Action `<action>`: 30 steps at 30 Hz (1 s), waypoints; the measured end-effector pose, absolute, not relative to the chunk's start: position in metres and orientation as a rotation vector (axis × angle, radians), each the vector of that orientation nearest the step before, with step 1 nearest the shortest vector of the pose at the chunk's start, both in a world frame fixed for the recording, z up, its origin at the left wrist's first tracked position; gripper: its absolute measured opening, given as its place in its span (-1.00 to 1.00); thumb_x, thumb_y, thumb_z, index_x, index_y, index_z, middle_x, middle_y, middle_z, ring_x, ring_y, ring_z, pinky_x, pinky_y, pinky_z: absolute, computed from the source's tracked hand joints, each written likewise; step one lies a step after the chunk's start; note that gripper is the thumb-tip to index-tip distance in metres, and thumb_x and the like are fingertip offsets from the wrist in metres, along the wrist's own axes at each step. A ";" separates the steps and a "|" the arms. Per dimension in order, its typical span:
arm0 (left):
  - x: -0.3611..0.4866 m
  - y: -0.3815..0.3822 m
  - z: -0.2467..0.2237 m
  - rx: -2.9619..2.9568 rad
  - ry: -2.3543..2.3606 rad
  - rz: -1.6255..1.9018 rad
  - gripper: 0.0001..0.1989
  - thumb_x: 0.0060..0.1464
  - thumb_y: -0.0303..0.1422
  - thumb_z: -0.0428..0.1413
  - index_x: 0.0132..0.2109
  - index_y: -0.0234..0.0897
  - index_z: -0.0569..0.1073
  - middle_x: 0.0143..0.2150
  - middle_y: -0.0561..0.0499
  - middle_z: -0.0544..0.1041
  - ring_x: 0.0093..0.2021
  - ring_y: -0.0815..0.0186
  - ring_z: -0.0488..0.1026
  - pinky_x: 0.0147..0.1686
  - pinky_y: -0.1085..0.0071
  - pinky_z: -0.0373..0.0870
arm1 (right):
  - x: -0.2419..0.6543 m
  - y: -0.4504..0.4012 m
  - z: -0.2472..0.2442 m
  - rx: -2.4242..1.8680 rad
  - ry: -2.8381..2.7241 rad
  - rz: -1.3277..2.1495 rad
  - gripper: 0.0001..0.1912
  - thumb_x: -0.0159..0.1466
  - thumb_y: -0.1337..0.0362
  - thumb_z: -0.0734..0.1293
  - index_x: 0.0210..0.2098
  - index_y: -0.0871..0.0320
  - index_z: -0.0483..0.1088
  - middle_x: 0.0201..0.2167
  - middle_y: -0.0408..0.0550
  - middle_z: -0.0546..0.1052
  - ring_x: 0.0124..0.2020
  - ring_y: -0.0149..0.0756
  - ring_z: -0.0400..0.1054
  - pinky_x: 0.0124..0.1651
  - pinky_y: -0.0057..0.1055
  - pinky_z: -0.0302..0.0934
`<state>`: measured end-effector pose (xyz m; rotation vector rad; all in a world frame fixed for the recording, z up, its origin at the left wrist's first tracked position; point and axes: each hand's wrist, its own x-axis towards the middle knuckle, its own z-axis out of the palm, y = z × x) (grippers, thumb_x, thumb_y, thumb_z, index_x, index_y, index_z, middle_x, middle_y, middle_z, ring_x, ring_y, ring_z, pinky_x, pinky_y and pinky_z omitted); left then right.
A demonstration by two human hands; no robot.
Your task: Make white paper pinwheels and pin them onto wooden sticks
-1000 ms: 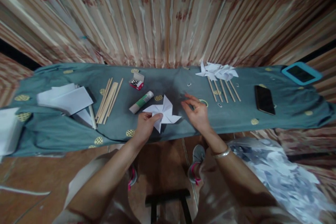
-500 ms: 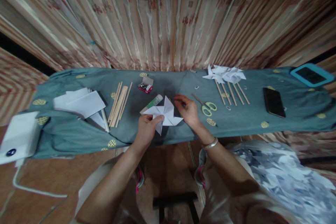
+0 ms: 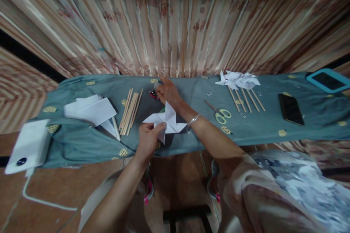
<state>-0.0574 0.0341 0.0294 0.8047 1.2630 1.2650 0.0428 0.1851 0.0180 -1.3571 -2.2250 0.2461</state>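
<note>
My left hand (image 3: 149, 138) pinches a white folded paper pinwheel (image 3: 171, 122) near its middle, thumb on top, just above the front part of the table. Beyond it, my right hand (image 3: 170, 93) reaches to a small red box (image 3: 154, 95) with dark metallic bits inside. Its fingers bend down at the box's open side, and their tips are too hidden to show whether they hold anything. A green-and-white item (image 3: 163, 109) lies mostly covered behind the pinwheel. Scissors (image 3: 218, 112) with yellow-green handles rest to the right of my right forearm.
Several wooden sticks (image 3: 130, 113) and white paper sheets (image 3: 93, 111) lie on the left, by a white device (image 3: 30, 147). Finished pinwheels on sticks (image 3: 239, 80), a black phone (image 3: 291, 109) and a blue-framed tablet (image 3: 329, 80) lie on the right. A curtain (image 3: 175, 25) hangs behind.
My right hand has moved from beside the pinwheel, away and to the left, to the small red box. My left hand keeps its hold on the pinwheel. The view has shifted slightly.
</note>
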 end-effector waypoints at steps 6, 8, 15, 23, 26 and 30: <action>-0.063 0.035 0.034 0.858 1.259 1.314 -0.85 -0.22 -0.31 0.27 -0.46 -0.31 0.59 -0.46 0.02 0.60 -0.40 0.27 0.51 -0.23 0.38 0.40 | 0.028 0.203 0.019 -1.447 -2.430 0.129 -0.79 0.26 0.39 0.27 -0.25 0.26 0.57 0.19 0.26 0.37 0.34 0.07 0.05 0.18 -0.04 0.20; -0.064 0.036 0.034 0.851 1.270 1.316 -0.84 -0.22 -0.31 0.28 -0.45 -0.31 0.59 -0.46 0.02 0.60 -0.38 0.25 0.52 -0.22 0.37 0.41 | 0.027 0.206 0.020 -1.465 -2.473 0.137 -0.78 0.25 0.38 0.28 -0.23 0.28 0.56 0.16 0.28 0.37 0.33 0.07 0.05 0.18 -0.03 0.19; -0.066 0.035 0.033 0.852 1.254 1.323 -0.85 -0.21 -0.31 0.28 -0.46 -0.31 0.59 -0.44 0.02 0.61 -0.35 0.24 0.54 -0.20 0.36 0.42 | 0.025 0.212 0.024 -1.443 -2.530 0.182 -0.75 0.27 0.39 0.24 -0.20 0.30 0.54 0.07 0.24 0.44 0.24 0.02 0.14 0.14 -0.09 0.18; -0.065 0.034 0.039 0.855 1.278 1.311 -0.83 -0.20 -0.30 0.27 -0.42 -0.31 0.60 -0.43 0.00 0.62 -0.33 0.20 0.55 -0.17 0.33 0.42 | 0.023 0.213 0.018 -1.417 -2.567 0.125 -0.77 0.27 0.38 0.25 -0.24 0.30 0.55 0.00 0.23 0.48 0.19 0.01 0.17 0.09 -0.13 0.18; -0.065 0.035 0.040 0.849 1.277 1.313 -0.83 -0.20 -0.31 0.27 -0.41 -0.31 0.61 -0.43 0.01 0.62 -0.32 0.20 0.55 -0.16 0.33 0.41 | 0.021 0.212 0.017 -1.397 -2.564 0.099 -0.76 0.29 0.37 0.23 -0.23 0.31 0.54 -0.01 0.25 0.48 0.21 0.02 0.16 0.10 -0.11 0.16; -0.067 0.035 0.040 0.860 1.293 1.305 -0.83 -0.19 -0.30 0.27 -0.41 -0.32 0.61 -0.43 0.01 0.62 -0.33 0.20 0.55 -0.16 0.32 0.41 | 0.023 0.211 0.016 -1.382 -2.526 0.125 -0.76 0.30 0.39 0.22 -0.27 0.30 0.54 -0.02 0.23 0.49 0.23 0.01 0.17 0.11 -0.13 0.17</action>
